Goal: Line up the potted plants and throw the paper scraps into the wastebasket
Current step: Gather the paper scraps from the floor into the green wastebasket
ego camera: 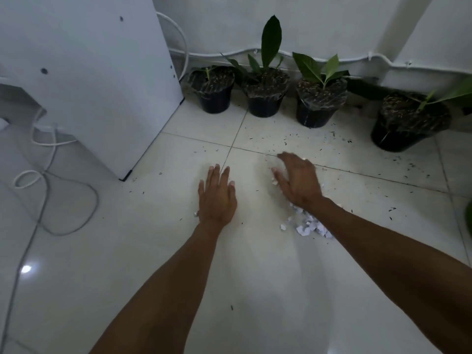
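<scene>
The white tiled floor [143, 251] fills almost all my view, and small dark crumbs of soil lie on it, most of them toward 1 o'clock. At 10 o'clock a tall white panel [84, 72] stands on the floor, and white cables [46, 175] lie in loops at 9 o'clock beside it. Along the wall [332, 24] at 12 o'clock stand four potted plants in black pots, in an uneven row: the first pot [214, 95] is near the panel, the second pot [265, 100] with the tallest leaf is just beside it, the third pot [319, 108] follows, and the fourth pot [406, 126] at 2 o'clock stands apart from the others and nearer to me.

My left hand [217, 198] lies flat on the floor near the centre, palm down, its grip spread and holding nothing. My right hand [298, 180] is at 1 o'clock from it, blurred, also with an open, spread grip, low over the floor. The paper scraps [309, 224] lie in a small white heap on the floor, partly under my right wrist and forearm, and some bits show beside my right palm. One tiny scrap [195, 214] lies just beside my left wrist.
</scene>
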